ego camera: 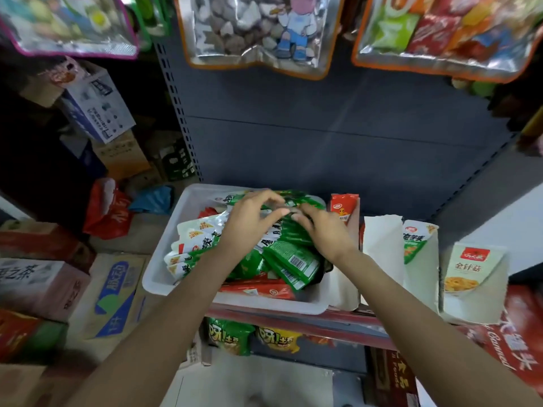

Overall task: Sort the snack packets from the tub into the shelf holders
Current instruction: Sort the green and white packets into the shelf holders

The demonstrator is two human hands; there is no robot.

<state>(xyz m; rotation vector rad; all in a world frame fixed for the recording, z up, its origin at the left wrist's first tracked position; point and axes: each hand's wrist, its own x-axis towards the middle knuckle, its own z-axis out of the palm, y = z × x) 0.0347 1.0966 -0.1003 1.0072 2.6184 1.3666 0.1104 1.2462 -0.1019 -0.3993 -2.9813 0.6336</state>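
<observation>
A white rectangular plastic tub (pixel 164 271) sits on the dark grey metal shelf (pixel 323 136), at its left end, with its near rim over the shelf's red front edge (pixel 346 321). The tub is piled with snack packets — green foil packets (pixel 291 259) with barcodes heaped in the middle and toward the right wall, white-and-green packets (pixel 191 245) with yellow "20%" corners along the left wall, and flat red packets (pixel 258 290) lying against the near wall.

Both bare hands are over the far half of the tub. The left hand (pixel 249 218) hovers above the heap with its fingers (pixel 271 196) curled and spread, thumb pointing right toward the other hand; whether it actually pinches a packet cannot be told through the blur. The right hand (pixel 323 227) lies palm-down on the green packets, its fingers (pixel 302 214) close together and bent down onto the top of the pile, meeting the left thumb.

Just right of the tub stand cut-open white cardboard holders: the nearest one (pixel 379 248), one beside it holding a green-and-white packet (pixel 414 245), and one at the shelf's right end printed with a red label and yellow food picture (pixel 473 277). An orange-red packet (pixel 343 210) stands upright at the tub's far right corner.

Clear bags of sweets (pixel 252 30) hang above the shelf.
</observation>
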